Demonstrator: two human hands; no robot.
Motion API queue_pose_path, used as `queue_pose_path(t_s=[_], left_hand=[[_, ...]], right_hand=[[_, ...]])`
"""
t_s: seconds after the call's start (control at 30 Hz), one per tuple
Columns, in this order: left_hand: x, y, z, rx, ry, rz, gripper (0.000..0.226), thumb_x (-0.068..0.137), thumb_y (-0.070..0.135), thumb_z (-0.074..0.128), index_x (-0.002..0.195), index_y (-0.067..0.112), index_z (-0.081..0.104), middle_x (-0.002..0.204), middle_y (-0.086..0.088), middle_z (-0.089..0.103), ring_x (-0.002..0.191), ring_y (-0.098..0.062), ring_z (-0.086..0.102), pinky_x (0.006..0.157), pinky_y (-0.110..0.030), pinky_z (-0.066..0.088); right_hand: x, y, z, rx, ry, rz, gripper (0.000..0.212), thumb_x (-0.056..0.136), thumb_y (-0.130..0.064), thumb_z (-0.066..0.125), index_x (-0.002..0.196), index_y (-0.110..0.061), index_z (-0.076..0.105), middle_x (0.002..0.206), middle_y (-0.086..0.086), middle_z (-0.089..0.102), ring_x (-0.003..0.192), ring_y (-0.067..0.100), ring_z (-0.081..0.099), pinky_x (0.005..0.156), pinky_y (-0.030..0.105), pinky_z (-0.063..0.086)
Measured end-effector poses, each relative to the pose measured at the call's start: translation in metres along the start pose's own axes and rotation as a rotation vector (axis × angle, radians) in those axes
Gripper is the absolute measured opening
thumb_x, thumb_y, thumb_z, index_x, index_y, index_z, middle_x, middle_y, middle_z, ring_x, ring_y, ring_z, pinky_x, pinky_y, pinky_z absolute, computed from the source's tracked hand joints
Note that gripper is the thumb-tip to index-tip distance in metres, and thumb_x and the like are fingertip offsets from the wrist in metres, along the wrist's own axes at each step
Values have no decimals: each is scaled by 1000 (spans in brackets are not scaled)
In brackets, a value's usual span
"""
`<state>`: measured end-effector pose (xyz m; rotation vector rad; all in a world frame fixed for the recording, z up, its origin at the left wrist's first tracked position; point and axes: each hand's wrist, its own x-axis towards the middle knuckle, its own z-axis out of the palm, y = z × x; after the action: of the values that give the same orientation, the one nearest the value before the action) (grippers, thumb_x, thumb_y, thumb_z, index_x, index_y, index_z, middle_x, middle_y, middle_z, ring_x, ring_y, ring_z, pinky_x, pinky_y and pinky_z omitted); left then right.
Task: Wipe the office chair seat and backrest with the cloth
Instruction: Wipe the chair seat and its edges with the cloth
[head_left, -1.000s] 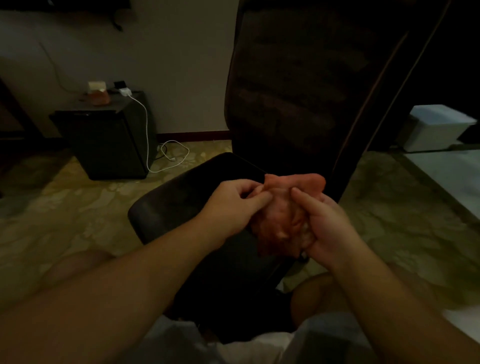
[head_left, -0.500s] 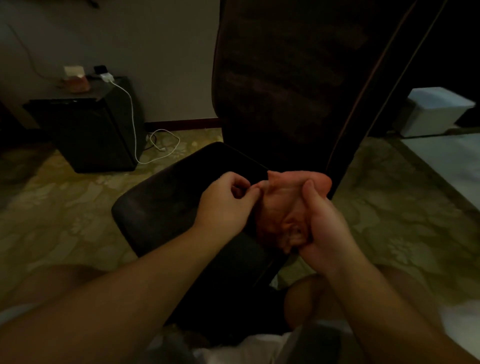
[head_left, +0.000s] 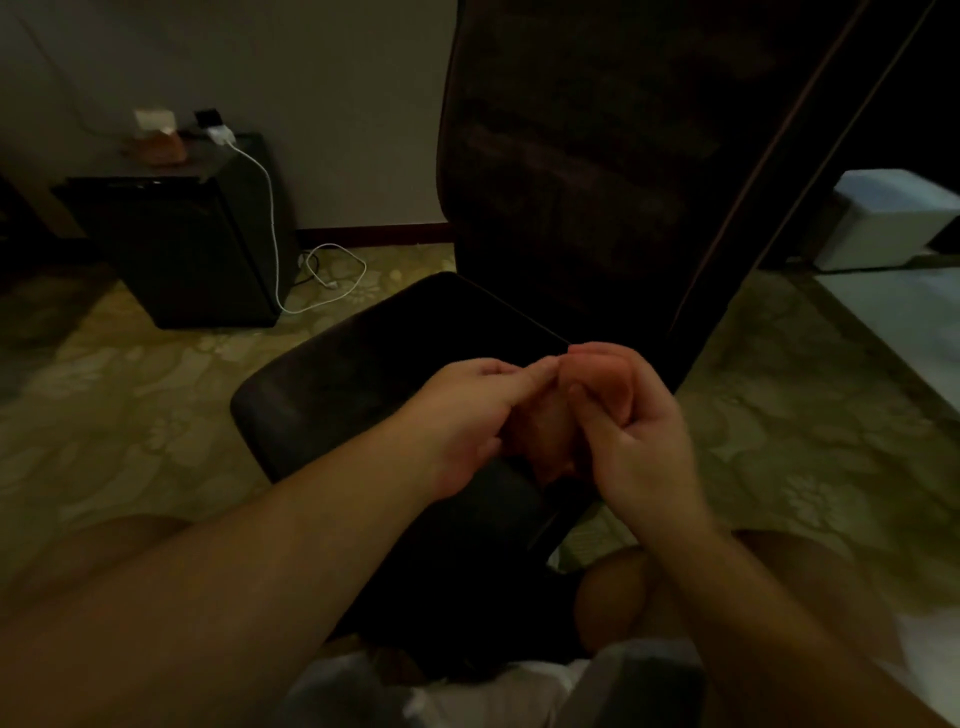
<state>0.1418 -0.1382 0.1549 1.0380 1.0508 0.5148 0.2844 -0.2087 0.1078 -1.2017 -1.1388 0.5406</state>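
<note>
Two bare forearms, no sleeves as far up as the bottom edge, no watch, bracelet or ring to be made out in the dim light. Left hand (head_left: 470, 415) and right hand (head_left: 641, 436) both ungloved, nails short where visible. Bare knees (head_left: 615, 597) below the forearms, one on either side, uncovered by any trouser leg. Nearer than the knees, at the bottom edge, pale light-grey or white fabric (head_left: 498, 696) with a darker grey patch beside it (shorts or a shirt hem, too dim and blurred to say which). No markings or print readable on that fabric.
</note>
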Motion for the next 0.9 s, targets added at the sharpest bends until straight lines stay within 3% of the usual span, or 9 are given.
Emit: queue_pose_path(t_s=[0.13, 0.27, 0.33, 0.37, 0.47, 0.57, 0.7, 0.8, 0.9], left_hand=[[-11, 5, -10, -88, -203, -196, 43, 98, 45, 67, 131, 18, 70, 119, -17, 75, 109, -27, 71, 101, -44, 57], [-5, 5, -17, 2, 20, 164, 23, 96, 20, 73, 119, 16, 73, 113, -5, 76, 96, -18, 73, 72, -36, 59], [-7, 7, -25, 257, 101, 346, 22, 92, 19, 79, 112, 25, 72, 110, 7, 74, 98, -8, 73, 75, -30, 62], [-8, 7, -28, 398, 119, 445, 22, 91, 19, 80, 109, 28, 71, 107, 10, 73, 97, -2, 71, 78, -26, 62], [-15, 13, -36, 703, 91, 681, 25, 88, 20, 83, 101, 35, 68, 99, 15, 71, 95, 5, 68, 82, -16, 56], [-21, 27, -46, 916, 40, 764, 34, 85, 21, 86, 106, 36, 63, 99, 21, 65, 97, 16, 61, 78, -3, 47], [-25, 43, -61, 974, -6, 776, 41, 84, 19, 86, 116, 31, 63, 107, 20, 63, 102, 13, 60, 83, -2, 47], [-27, 47, -70, 940, 13, 752, 41, 82, 21, 88, 112, 36, 65, 106, 19, 66, 102, 10, 62, 84, -6, 48], [-30, 47, -77, 911, 50, 716, 42, 80, 22, 89, 108, 41, 64, 104, 19, 66, 99, 14, 61, 79, -2, 46]], right_hand=[[-10, 11, -5, -489, -12, -228, 37, 96, -35, 65, 132, -45, 63, 142, -3, 49, 132, 22, 49, 108, 33, 42], [-19, 5, 3, -570, -42, 56, 59, 95, -56, 69, 150, -47, 51, 138, -7, 41, 121, 9, 45, 91, 4, 38], [-18, -1, 11, -271, -117, 362, 76, 85, -66, 62, 155, -40, 47, 137, 0, 56, 120, 14, 60, 90, 10, 50], [-16, -5, 14, -22, -127, 534, 82, 81, -71, 54, 155, -38, 47, 134, 6, 66, 118, 22, 67, 97, 25, 55], [-8, -12, 19, 483, -192, 802, 71, 93, -70, 39, 154, -34, 48, 124, 18, 75, 116, 38, 73, 109, 55, 50], [4, -22, 26, 523, -172, 733, 41, 106, -36, 54, 147, -37, 54, 127, 13, 75, 114, 34, 74, 102, 59, 56], [15, -21, 33, -373, -154, 145, 52, 92, -29, 79, 135, -51, 59, 123, -12, 64, 107, 3, 67, 89, 24, 58], [19, -22, 38, -217, -230, 148, 30, 93, -21, 79, 110, -44, 71, 109, -14, 72, 99, 0, 69, 80, 19, 58], [23, -22, 39, -250, -160, 147, 19, 90, -23, 82, 87, -38, 73, 94, -10, 75, 86, 8, 73, 75, 33, 62]])
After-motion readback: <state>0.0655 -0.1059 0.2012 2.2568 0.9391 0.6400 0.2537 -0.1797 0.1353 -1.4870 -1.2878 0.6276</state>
